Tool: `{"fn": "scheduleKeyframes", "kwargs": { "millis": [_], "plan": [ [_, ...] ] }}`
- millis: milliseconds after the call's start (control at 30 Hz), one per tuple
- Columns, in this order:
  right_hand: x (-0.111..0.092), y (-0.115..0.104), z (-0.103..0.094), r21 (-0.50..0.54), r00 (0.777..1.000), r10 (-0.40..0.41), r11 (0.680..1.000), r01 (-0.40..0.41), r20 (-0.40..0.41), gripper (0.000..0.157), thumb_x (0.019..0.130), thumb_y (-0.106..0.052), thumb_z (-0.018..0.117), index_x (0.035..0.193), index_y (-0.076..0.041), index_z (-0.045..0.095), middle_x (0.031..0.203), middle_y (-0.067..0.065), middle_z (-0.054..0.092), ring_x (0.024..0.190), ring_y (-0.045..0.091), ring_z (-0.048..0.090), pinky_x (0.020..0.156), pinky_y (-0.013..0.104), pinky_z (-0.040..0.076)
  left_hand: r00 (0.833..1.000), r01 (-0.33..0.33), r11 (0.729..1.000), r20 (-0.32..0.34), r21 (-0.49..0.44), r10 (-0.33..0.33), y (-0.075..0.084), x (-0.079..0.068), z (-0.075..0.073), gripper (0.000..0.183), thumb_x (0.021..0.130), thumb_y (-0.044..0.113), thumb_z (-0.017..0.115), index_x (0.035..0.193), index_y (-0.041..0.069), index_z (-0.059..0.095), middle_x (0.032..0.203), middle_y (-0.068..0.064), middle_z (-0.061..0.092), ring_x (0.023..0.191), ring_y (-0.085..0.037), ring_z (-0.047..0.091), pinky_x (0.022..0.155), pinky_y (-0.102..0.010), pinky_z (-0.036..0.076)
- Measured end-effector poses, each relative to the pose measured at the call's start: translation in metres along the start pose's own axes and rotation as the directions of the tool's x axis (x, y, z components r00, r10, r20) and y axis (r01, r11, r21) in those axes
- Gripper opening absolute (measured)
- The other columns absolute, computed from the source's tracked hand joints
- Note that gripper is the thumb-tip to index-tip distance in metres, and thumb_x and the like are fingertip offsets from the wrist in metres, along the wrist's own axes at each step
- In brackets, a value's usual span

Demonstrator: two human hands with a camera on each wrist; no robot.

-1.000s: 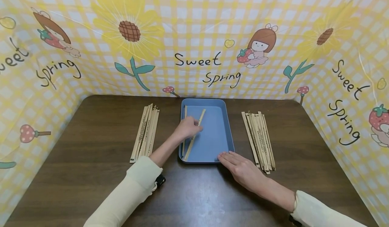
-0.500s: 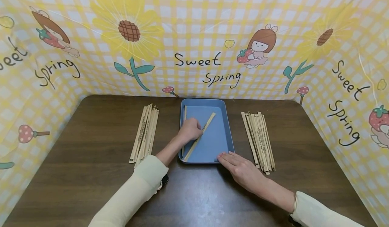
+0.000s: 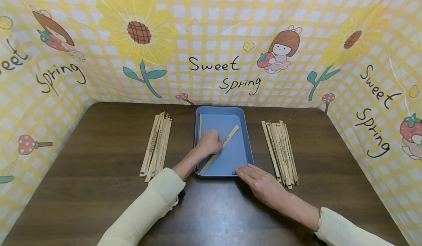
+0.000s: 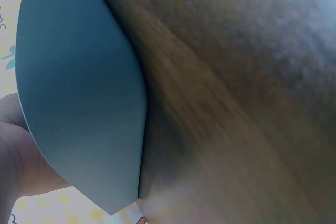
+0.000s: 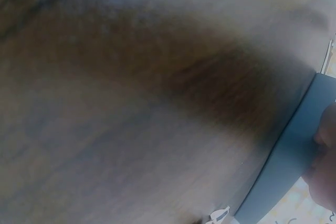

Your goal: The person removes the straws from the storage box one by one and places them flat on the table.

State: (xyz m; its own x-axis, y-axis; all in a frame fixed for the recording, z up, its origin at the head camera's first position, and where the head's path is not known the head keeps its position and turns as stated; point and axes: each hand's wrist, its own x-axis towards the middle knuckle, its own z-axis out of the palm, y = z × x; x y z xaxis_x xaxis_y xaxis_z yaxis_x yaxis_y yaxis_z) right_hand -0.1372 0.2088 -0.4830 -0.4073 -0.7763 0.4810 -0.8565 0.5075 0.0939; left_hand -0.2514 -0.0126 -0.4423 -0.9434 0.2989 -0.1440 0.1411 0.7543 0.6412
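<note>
A blue rectangular tray (image 3: 232,163) stands on the table in the head view. Inside it, my left hand (image 3: 210,142) pinches a slim stick in a printed tan paper wrapper (image 3: 233,130). That paper-wrapped stick slants across the tray, its near end at the front left corner. Along the tray's left wall lies another wrapped stick (image 3: 200,123), partly covered by my hand and wrist. My right hand (image 3: 263,183) rests on the tray's front right corner with fairly straight fingers; its thumb is hidden. In both wrist views the tray wall (image 4: 89,103) cuts across the hand's view.
Left of the tray lies a bundle of several paper-wrapped sticks (image 3: 155,147). A second bundle (image 3: 281,152) lies to the right, beside my right hand. A yellow checked cloth (image 3: 214,30) rises behind the dark wooden table (image 3: 211,209) and at both sides.
My left hand has moved right and slightly towards me inside the tray. The pinched paper-wrapped stick has swung to a stronger slant, its far end further right. My right hand has stayed put.
</note>
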Motion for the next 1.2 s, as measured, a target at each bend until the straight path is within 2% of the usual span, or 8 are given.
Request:
{"fn": "scheduleKeyframes", "kwargs": {
  "millis": [200,333,500,767,900,1033,1200],
  "plan": [
    [0.000,0.000,0.000,0.007,1.000,0.000,1.000,0.000,-0.005,0.047,0.077,0.009,0.061,0.124,0.008,0.064,0.119,0.020,0.068,0.111,0.028,0.065,0.095,0.045,0.051,1.000,-0.003,0.999,-0.018,-0.051,0.002,-0.005,0.002,-0.006,0.009,0.081,0.003,0.073,0.074,0.004,0.068,0.067,-0.004,0.063,0.060,-0.016,0.058,0.053,-0.026,0.047],
    [0.000,0.000,-0.001,0.011,1.000,0.000,1.000,0.000,-0.002,0.048,0.076,0.009,0.061,0.124,0.008,0.063,0.120,0.020,0.067,0.112,0.028,0.065,0.096,0.044,0.051,0.997,-0.016,0.997,-0.075,-0.073,0.011,-0.008,0.003,-0.013,0.002,0.082,0.004,0.073,0.080,0.004,0.072,0.073,-0.004,0.066,0.065,-0.017,0.060,0.059,-0.028,0.050],
    [0.000,0.000,-0.001,0.011,1.000,-0.004,1.000,0.004,-0.008,0.046,0.078,0.008,0.058,0.124,0.008,0.064,0.119,0.020,0.068,0.111,0.028,0.065,0.096,0.044,0.051,0.990,0.024,0.993,-0.133,-0.117,-0.040,-0.012,0.001,-0.025,0.004,0.081,0.006,0.071,0.082,0.006,0.075,0.080,-0.003,0.069,0.072,-0.019,0.062,0.065,-0.031,0.053],
    [0.001,0.000,-0.001,0.013,1.000,-0.005,1.000,0.005,-0.018,0.043,0.082,0.008,0.053,0.124,0.008,0.063,0.119,0.020,0.068,0.111,0.029,0.066,0.096,0.044,0.051,0.977,0.093,0.969,-0.166,-0.227,-0.132,-0.019,-0.005,-0.052,0.011,0.084,0.011,0.073,0.092,0.004,0.076,0.097,-0.009,0.071,0.089,-0.024,0.065,0.075,-0.036,0.055],
    [0.002,0.000,-0.001,0.014,1.000,-0.006,1.000,0.006,-0.021,0.043,0.082,0.008,0.052,0.124,0.009,0.063,0.119,0.020,0.068,0.111,0.029,0.066,0.096,0.044,0.051,0.969,0.114,0.961,-0.184,-0.252,-0.164,-0.028,-0.009,-0.064,0.013,0.084,0.011,0.073,0.093,0.004,0.077,0.098,-0.010,0.072,0.086,-0.024,0.064,0.068,-0.033,0.053],
    [0.002,0.000,-0.001,0.017,1.000,-0.006,1.000,0.006,-0.017,0.043,0.083,0.007,0.051,0.124,0.009,0.063,0.119,0.020,0.068,0.111,0.029,0.065,0.096,0.044,0.051,0.965,0.106,0.959,-0.207,-0.261,-0.163,-0.045,-0.013,-0.074,0.013,0.085,0.009,0.070,0.093,0.000,0.075,0.094,-0.013,0.072,0.079,-0.024,0.063,0.063,-0.030,0.050],
    [0.001,-0.001,-0.001,0.013,1.000,-0.006,1.000,0.006,-0.013,0.042,0.085,0.006,0.049,0.125,0.009,0.063,0.120,0.020,0.067,0.112,0.029,0.065,0.096,0.044,0.051,0.962,0.128,0.959,-0.203,-0.253,-0.182,-0.068,-0.020,-0.087,0.016,0.087,0.007,0.067,0.097,-0.005,0.073,0.098,-0.017,0.070,0.083,-0.025,0.062,0.068,-0.033,0.051]
  ]
}}
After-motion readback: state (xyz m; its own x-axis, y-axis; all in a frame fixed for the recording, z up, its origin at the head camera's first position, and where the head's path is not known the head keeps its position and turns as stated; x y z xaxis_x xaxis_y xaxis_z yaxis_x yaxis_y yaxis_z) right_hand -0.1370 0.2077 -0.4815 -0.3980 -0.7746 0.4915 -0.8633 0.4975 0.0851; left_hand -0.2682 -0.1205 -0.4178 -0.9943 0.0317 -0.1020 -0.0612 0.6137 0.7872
